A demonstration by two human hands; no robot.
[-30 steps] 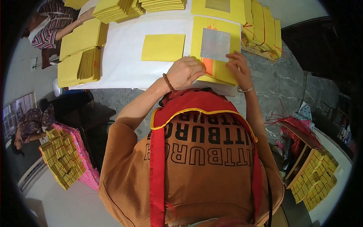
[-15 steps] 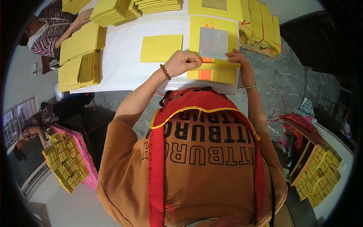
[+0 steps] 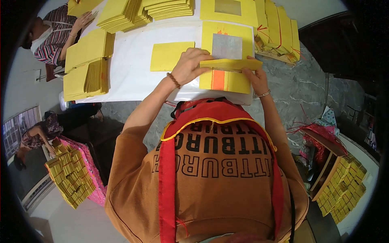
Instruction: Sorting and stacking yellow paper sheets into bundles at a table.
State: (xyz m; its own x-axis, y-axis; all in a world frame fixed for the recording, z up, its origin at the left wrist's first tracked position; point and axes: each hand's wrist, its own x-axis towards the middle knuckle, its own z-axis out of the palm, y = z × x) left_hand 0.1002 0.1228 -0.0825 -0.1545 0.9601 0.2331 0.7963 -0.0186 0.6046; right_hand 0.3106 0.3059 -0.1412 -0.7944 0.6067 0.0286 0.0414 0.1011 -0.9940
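A yellow paper sheet [image 3: 238,84] lies in front of me, with a square silver foil patch [image 3: 227,46] and an orange band [image 3: 218,80]. Across its middle a folded yellow strip [image 3: 231,63] stands raised off the sheet. My left hand [image 3: 189,67] pinches the strip's left end between thumb and fingers. At the right end my right hand [image 3: 256,79] grips the strip, thumb on the near side and fingers partly hidden behind it. Left of the sheet, close to my left hand, rests a flat yellow folded paper [image 3: 170,56].
The table has a white cover [image 3: 125,77]. Yellow paper stacks [image 3: 87,65] stand at left and more stacks [image 3: 121,16] along the far side. Red-tied yellow bundles [image 3: 279,30] sit at far right. Another person's hand [image 3: 83,22] reaches over the far left stacks.
The strip has tipped so its broad face shows. My left hand has shifted slightly left, and my right hand has moved from beside the foil down to the strip's right end.
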